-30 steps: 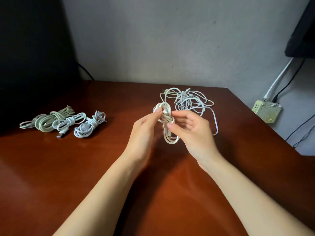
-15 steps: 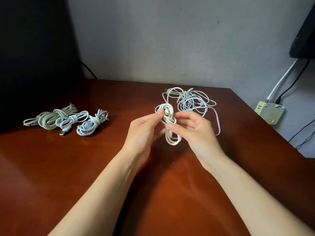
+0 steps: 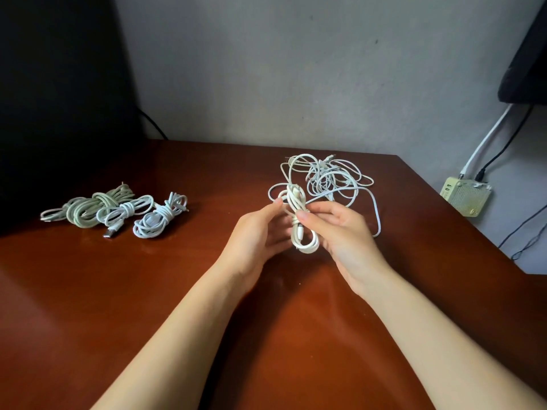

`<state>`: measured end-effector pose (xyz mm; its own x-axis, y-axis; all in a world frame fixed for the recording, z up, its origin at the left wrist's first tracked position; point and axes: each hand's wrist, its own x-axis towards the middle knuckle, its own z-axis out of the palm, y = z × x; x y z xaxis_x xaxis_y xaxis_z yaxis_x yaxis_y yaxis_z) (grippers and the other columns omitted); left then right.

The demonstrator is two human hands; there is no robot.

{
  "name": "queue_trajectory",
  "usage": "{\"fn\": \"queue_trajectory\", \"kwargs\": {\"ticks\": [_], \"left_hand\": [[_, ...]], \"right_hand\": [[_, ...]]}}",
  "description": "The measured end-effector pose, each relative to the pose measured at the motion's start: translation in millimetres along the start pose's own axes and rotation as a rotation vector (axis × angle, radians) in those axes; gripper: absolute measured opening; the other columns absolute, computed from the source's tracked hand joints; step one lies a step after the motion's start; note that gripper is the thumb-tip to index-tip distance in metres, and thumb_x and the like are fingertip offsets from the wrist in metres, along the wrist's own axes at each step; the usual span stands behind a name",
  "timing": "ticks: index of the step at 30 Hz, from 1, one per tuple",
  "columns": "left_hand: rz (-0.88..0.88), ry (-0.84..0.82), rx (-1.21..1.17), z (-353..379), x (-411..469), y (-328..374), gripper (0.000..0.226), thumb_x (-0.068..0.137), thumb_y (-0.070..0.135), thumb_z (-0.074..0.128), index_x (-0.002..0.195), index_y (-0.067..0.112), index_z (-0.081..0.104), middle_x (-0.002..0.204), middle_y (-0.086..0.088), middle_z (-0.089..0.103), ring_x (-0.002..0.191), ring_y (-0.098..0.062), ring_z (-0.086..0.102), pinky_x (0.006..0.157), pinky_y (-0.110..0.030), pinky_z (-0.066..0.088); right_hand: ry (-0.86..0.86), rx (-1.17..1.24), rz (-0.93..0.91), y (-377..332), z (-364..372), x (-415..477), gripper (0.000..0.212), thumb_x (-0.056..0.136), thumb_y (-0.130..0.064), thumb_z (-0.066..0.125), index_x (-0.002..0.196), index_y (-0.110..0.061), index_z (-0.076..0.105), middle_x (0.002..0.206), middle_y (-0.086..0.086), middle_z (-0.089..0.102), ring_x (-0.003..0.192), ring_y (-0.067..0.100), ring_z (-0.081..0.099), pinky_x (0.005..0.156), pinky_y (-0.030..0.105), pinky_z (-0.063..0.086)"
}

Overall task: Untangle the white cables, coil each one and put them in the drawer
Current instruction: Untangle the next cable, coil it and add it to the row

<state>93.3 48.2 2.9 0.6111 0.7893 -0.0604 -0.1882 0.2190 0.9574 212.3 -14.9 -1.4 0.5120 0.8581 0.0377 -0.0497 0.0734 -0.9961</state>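
Note:
I hold a coiled white cable [image 3: 299, 229] upright above the middle of the brown table [image 3: 148, 291]. My right hand [image 3: 343, 238] grips the coil, thumb across its wrapped waist. My left hand [image 3: 257, 235] pinches the cable's upper loop with thumb and fingertips. Behind my hands a tangle of white cables [image 3: 328, 179] lies on the table, one strand trailing off to the right. Three coiled cables [image 3: 118, 211] lie side by side at the left. No drawer is in view.
A dark object [image 3: 59, 99] stands at the table's back left against the wall. Off the table's right edge a pale green box [image 3: 464, 196] with white and black wires sits near the wall. The table's right edge runs diagonally.
My hands have stayed almost still on the coil. My left fingers shifted slightly on the top loop and the view moved a little.

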Motion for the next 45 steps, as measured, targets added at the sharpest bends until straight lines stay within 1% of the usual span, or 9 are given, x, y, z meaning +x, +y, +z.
{"fn": "queue_trajectory", "kwargs": {"ticks": [11, 20, 22, 24, 27, 29, 31, 34, 45], "left_hand": [[-0.013, 0.021, 0.036, -2, -12, 1, 0.026, 0.098, 0.01, 0.044, 0.095, 0.008, 0.07, 0.078, -0.004, 0.073, 0.073, -0.014, 0.07, 0.075, -0.028, 0.056], [0.032, 0.033, 0.158, -57, -31, 31, 0.027, 0.094, -0.002, 0.043, 0.089, 0.005, 0.068, 0.079, -0.01, 0.072, 0.069, -0.014, 0.069, 0.061, -0.02, 0.054], [0.055, 0.081, 0.195, -75, -30, 37, 0.024, 0.093, 0.001, 0.044, 0.09, 0.003, 0.068, 0.084, -0.016, 0.072, 0.077, -0.025, 0.069, 0.066, -0.028, 0.056], [0.15, 0.224, 0.452, -94, -24, 39, 0.02, 0.086, 0.016, 0.051, 0.09, 0.011, 0.07, 0.091, -0.014, 0.073, 0.087, -0.031, 0.068, 0.079, -0.038, 0.053], [0.306, 0.483, 0.967, -121, -23, 39, 0.023, 0.086, 0.014, 0.059, 0.105, 0.019, 0.072, 0.103, -0.004, 0.07, 0.101, -0.023, 0.061, 0.088, -0.03, 0.044], [0.369, 0.536, 1.184, -137, -20, 35, 0.03, 0.086, 0.01, 0.061, 0.112, 0.021, 0.071, 0.118, -0.008, 0.063, 0.114, -0.029, 0.051, 0.096, -0.031, 0.033], [0.319, 0.488, 1.223, -148, -18, 28, 0.033, 0.086, 0.011, 0.065, 0.118, 0.022, 0.069, 0.129, -0.012, 0.055, 0.122, -0.032, 0.044, 0.101, -0.031, 0.028], [0.289, 0.425, 1.224, -155, -14, 16, 0.035, 0.088, 0.007, 0.064, 0.121, 0.019, 0.067, 0.132, -0.014, 0.051, 0.127, -0.031, 0.042, 0.103, -0.029, 0.029], [0.38, 0.451, 1.262, -160, -10, 9, 0.042, 0.088, 0.013, 0.064, 0.129, 0.021, 0.06, 0.143, -0.01, 0.038, 0.133, -0.028, 0.028, 0.107, -0.032, 0.025]], "right_hand": [[-0.004, -0.09, 0.041, 0, 11, 0, 0.027, 0.082, -0.011, 0.072, 0.108, -0.005, 0.066, 0.098, 0.012, 0.073, 0.096, 0.023, 0.069, 0.097, 0.038, 0.049], [-0.205, -0.191, 0.154, -14, 68, 11, 0.018, 0.084, -0.012, 0.07, 0.098, 0.0, 0.071, 0.088, 0.016, 0.071, 0.078, 0.019, 0.066, 0.083, 0.033, 0.054], [-0.2, -0.151, 0.165, -13, 86, 16, 0.017, 0.083, -0.011, 0.071, 0.096, -0.001, 0.07, 0.084, 0.012, 0.071, 0.075, 0.018, 0.068, 0.079, 0.03, 0.056], [-0.164, -0.113, 0.167, -9, 103, 22, 0.014, 0.081, -0.011, 0.073, 0.092, -0.003, 0.071, 0.083, 0.011, 0.071, 0.076, 0.019, 0.068, 0.079, 0.031, 0.056], [-0.081, -0.131, 0.167, 1, 124, 31, 0.015, 0.075, -0.017, 0.079, 0.083, -0.005, 0.073, 0.083, 0.014, 0.073, 0.083, 0.029, 0.071, 0.085, 0.039, 0.056], [-0.008, -0.187, 0.154, 9, 135, 36, 0.015, 0.07, -0.022, 0.082, 0.068, -0.01, 0.072, 0.08, 0.015, 0.073, 0.079, 0.03, 0.07, 0.084, 0.044, 0.055], [0.056, -0.246, 0.141, 15, 145, 41, 0.022, 0.068, -0.023, 0.083, 0.057, -0.013, 0.068, 0.072, 0.013, 0.071, 0.067, 0.023, 0.065, 0.077, 0.041, 0.056], [0.106, -0.272, 0.132, 16, 154, 48, 0.023, 0.071, -0.025, 0.083, 0.061, -0.012, 0.067, 0.067, 0.008, 0.068, 0.057, 0.015, 0.06, 0.059, 0.028, 0.053], [0.111, -0.549, 0.08, 15, 161, 56, 0.034, 0.07, -0.04, 0.082, 0.062, -0.016, 0.059, 0.066, 0.004, 0.066, 0.059, 0.019, 0.07, 0.062, 0.037, 0.061]]}}
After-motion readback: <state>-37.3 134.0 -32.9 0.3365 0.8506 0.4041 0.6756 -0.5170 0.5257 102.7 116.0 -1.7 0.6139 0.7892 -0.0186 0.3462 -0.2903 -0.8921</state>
